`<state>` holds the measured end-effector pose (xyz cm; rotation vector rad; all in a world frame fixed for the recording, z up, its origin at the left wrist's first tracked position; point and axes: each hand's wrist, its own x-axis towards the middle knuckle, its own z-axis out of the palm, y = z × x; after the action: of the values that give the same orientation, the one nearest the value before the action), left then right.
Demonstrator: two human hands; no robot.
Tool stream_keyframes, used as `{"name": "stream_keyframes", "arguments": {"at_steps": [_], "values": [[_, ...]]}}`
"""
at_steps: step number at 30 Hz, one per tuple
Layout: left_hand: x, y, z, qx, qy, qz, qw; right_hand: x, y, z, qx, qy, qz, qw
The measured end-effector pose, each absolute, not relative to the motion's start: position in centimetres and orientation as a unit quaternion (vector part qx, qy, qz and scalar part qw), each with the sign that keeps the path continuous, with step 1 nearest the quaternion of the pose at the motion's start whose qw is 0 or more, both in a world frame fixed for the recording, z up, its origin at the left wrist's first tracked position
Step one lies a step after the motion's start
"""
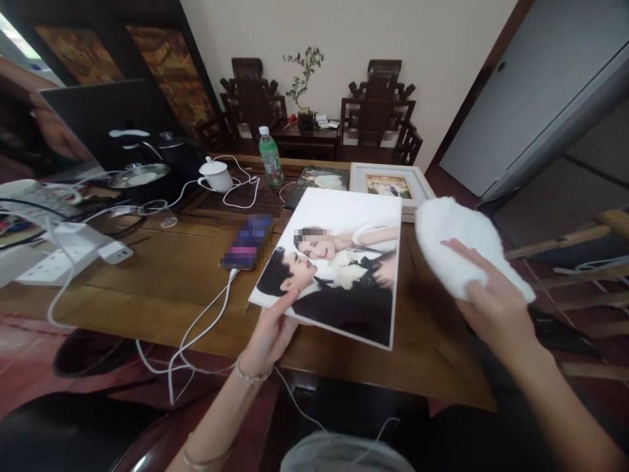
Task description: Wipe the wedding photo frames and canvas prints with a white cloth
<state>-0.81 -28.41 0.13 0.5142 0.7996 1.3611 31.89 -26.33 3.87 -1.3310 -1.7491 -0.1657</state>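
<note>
My left hand (275, 328) grips the lower left edge of a photo panel (351, 305), thumb on its face and fingers underneath. The panel is tilted above the table and shows a couple in wedding clothes on a white ground. To the right of it, apart from the panel, my right hand (496, 308) is closed on a fluffy white cloth (447, 242). Behind the panel lie a white picture frame (361, 177) with a photo in it and a dark flat picture (307, 180), partly hidden.
On the wooden table (162, 262) are a plugged-in phone (248, 242), a green-labelled bottle (270, 157), a lidded white cup (216, 176) and a power strip (63, 255) with trailing cables. A laptop (108, 118) stands back left. Another person's arm (24, 72) shows at far left.
</note>
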Motion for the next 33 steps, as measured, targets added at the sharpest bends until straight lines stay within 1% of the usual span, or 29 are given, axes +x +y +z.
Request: {"name": "stream_keyframes", "arguments": {"at_steps": [2,3,4,5,6,7,9,11,12,14,16,18,20,23,25,27,29,33], "values": [[-1.2,-27.7,0.6,0.229,0.367,0.622,0.653,31.4,-26.6,2.9,-0.438,-0.841,-0.087,0.307],[-1.4,-27.4,0.7,0.234,0.37,0.625,0.647,31.0,-26.9,2.4,-0.405,-0.876,-0.105,0.239],[-1.6,-27.1,0.9,0.244,0.371,0.626,0.641,30.6,-27.4,2.1,-0.395,-0.887,-0.126,0.202],[-1.8,-26.8,1.0,0.256,0.371,0.628,0.635,30.2,-27.9,1.9,-0.393,-0.889,-0.143,0.188],[-1.9,-26.5,1.2,0.267,0.368,0.631,0.629,29.8,-28.5,2.0,-0.389,-0.886,-0.158,0.196],[-1.9,-26.2,1.4,0.277,0.366,0.634,0.622,29.3,-29.0,2.3,-0.379,-0.881,-0.175,0.224],[-1.6,-25.6,1.9,0.289,0.363,0.649,0.603,28.2,-29.6,3.6,-0.346,-0.862,-0.205,0.308],[-0.8,-25.0,2.6,0.298,0.365,0.668,0.575,26.5,-29.3,5.1,-0.322,-0.848,-0.223,0.356],[-0.3,-24.7,3.0,0.308,0.366,0.669,0.569,25.4,-28.7,5.8,-0.325,-0.846,-0.229,0.354],[0.8,-24.2,3.8,0.326,0.358,0.678,0.553,23.2,-26.7,6.7,-0.352,-0.848,-0.24,0.316],[2.0,-23.7,4.5,0.334,0.359,0.684,0.539,21.3,-24.0,6.8,-0.381,-0.853,-0.239,0.263],[2.8,-23.3,5.0,0.336,0.365,0.684,0.535,20.2,-21.3,6.2,-0.383,-0.861,-0.238,0.234],[3.3,-22.9,5.1,0.338,0.362,0.688,0.531,19.9,-19.2,5.4,-0.38,-0.863,-0.236,0.237],[3.3,-22.4,4.5,0.36,0.342,0.681,0.538,20.4,-17.3,4.5,-0.375,-0.858,-0.233,0.264],[2.9,-21.8,3.4,0.404,0.327,0.634,0.573,20.7,-16.6,4.4,-0.372,-0.858,-0.233,0.269],[2.2,-20.5,2.1,0.436,0.332,0.549,0.631,20.9,-16.0,4.6,-0.377,-0.858,-0.232,0.262],[1.4,-18.2,0.8,0.398,0.353,0.527,0.663,20.9,-15.5,5.0,-0.383,-0.858,-0.233,0.251],[0.4,-11.9,-1.1,0.331,0.341,0.55,0.687,20.9,-14.7,5.8,-0.39,-0.856,-0.237,0.24]]}}
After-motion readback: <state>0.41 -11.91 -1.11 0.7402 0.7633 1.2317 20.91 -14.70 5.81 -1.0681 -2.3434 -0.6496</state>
